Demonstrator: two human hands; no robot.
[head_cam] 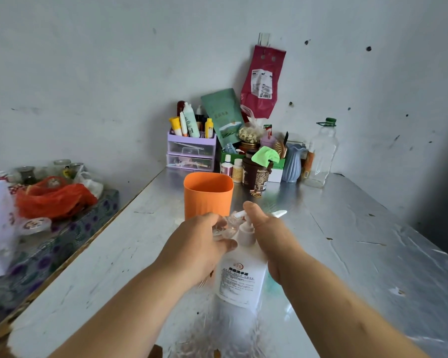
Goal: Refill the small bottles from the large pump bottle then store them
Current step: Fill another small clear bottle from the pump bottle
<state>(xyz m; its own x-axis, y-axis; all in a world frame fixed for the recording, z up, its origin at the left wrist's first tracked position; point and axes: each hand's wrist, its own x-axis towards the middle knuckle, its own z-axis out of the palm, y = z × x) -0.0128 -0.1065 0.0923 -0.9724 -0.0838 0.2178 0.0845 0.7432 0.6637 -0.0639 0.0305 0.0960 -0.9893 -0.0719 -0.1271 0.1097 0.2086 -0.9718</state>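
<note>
A large white pump bottle [239, 275] with a printed label stands on the metal-covered table [347, 241] in front of me. My right hand [267, 236] lies on its pump head, thumb up, fingers over the white nozzle. My left hand [202, 244] grips a small clear bottle [225, 227], tilted and held against the pump's spout. An orange cup [207, 196] stands just behind my hands.
At the back stand a purple drawer organizer [190, 151] with tubes, a brown tub [255, 174], a blue vase [292, 162] and an empty clear bottle [321, 153]. A red plastic bag [55, 197] lies on a lower surface left.
</note>
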